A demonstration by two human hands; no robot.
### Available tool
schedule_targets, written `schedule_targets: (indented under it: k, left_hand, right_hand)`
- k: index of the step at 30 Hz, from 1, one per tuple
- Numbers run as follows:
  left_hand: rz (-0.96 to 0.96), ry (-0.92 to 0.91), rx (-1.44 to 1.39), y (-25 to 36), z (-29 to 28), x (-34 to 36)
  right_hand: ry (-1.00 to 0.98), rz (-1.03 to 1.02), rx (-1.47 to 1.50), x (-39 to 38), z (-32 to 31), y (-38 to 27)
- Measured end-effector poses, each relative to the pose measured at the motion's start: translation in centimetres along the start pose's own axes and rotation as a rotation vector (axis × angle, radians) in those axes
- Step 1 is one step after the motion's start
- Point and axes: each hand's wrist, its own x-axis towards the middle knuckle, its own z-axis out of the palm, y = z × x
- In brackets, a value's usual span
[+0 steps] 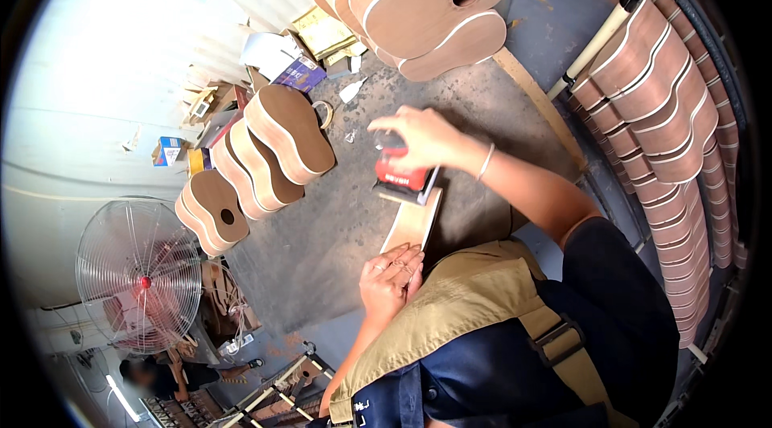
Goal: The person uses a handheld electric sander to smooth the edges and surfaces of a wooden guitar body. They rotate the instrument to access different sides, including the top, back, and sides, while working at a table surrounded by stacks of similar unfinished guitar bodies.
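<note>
1. The sander: red casing that looks like smooth plastic, above a darker base.
2. The wooden piece under it: pale, matt, smooth-looking wood.
3. The stacked guitar bodies: brown wood, matt and apparently unvarnished, with smooth white edging.
4. The tabletop: dull grey, blotched and scuffed; its material is unclear.
5. The fan: shiny metal wire grille.
6. The apron: matt tan cloth, creased.
7. The shirt: dark, matt cloth.
8. The purple box: printed card.
</note>
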Motion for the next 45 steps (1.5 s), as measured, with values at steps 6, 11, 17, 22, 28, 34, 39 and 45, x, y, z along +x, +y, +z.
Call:
schedule_targets:
  k: [6,11,17,22,28,34,39,45]
  left_hand:
    - [0.018,0.025,0.006,-0.5,0.0,-0.1]
    - [-0.016,-0.006,-0.001,0.1,-0.1,0.3]
    - [-0.018,-0.052,0.044,0.2,-0.5,0.6]
    - [-0.035,-0.063,0.02,0.4,-0.6,0.6]
    - [0.0,-0.063,0.067,0.4,-0.6,0.6]
    - [-0.006,-0.09,0.064,0.2,-0.8,0.9]
    - [-0.018,-0.095,0.043,-0.3,-0.6,0.4]
    - [-0.036,-0.102,0.032,0.2,-0.3,0.5]
  right_hand:
    - [-0.068,-0.015,0.044,-2.4,-1.6,-3.0]
    - [-0.052,0.178,0.266,-1.2,-1.4,5.5]
    - [0.076,-0.111,-0.121,-6.3,-0.5,-6.1]
    - [0.047,-0.024,0.035,-6.6,-1.8,-5.6]
    - [-0.298,0.528,0.582,-2.9,-2.9,8.0]
    - [0.002,0.092,0.365,-3.2,-0.7,4.7]
    - [0.133,-0.148,-0.134,-7.7,0.1,-7.2]
    - [0.116,0.017,0.077,-5.7,-2.1,-1.4]
